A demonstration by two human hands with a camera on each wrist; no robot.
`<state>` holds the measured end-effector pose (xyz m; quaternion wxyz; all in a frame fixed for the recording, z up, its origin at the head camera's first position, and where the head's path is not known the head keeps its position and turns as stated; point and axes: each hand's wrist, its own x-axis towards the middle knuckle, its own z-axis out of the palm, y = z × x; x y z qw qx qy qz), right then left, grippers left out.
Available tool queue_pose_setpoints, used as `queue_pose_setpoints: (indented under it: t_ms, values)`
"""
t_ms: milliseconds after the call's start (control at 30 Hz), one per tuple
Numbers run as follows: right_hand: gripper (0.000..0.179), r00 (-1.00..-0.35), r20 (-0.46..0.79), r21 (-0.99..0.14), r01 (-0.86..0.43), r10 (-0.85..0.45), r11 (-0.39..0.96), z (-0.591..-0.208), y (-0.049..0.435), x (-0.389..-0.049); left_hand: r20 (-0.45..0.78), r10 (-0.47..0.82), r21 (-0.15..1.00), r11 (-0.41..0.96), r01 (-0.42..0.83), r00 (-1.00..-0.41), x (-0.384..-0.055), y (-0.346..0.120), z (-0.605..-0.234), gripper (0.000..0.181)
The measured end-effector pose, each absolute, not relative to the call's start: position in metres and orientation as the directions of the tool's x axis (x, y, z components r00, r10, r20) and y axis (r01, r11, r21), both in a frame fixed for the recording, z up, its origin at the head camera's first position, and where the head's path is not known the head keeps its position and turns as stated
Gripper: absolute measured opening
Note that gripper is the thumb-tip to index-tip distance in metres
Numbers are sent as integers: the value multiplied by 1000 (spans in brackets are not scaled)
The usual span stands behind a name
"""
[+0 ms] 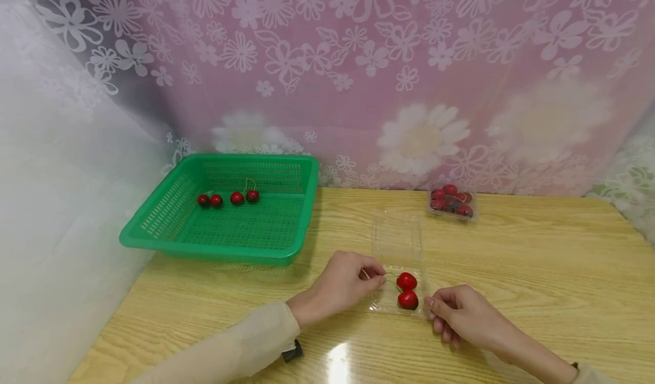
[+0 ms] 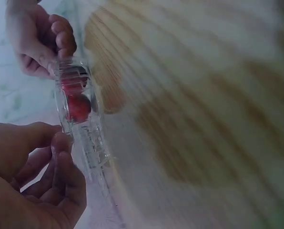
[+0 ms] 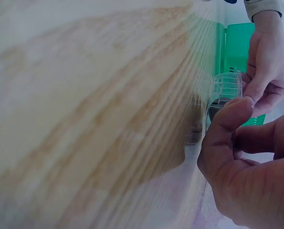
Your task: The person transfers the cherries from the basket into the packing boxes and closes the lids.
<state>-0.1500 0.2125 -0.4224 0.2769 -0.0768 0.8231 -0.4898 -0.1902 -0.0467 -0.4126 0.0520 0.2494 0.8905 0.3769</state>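
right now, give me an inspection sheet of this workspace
surface: wooden table, glare spot near the front edge
job's things: open clear box holding two cherries
clutter: green basket with four cherries; closed box of cherries
grippers: left hand pinches the box's left edge; right hand touches its right corner
cables: nothing seen
surroundings: pink floral curtain behind, white drape at left

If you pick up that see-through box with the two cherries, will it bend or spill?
The clear box looks thin, so it would probably flex. Its lid lies open, so tilting it could let the two round cherries roll out. It likely weighs little; the left hand and right hand hold opposite edges.
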Motion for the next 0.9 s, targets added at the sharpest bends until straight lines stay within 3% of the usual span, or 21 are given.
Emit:
queue_pose_setpoints:
  t_ms: [233,900]
  values:
    - [36,-838,-398,-837,164,-374,522,-421,212,-149,152,582,450,679,580,-799,-189,-43,-412,12]
    - [44,-820,-413,-843,180,-396,506,-422,213,-148,159,649,265,698,666,-744,-187,-38,-415,12]
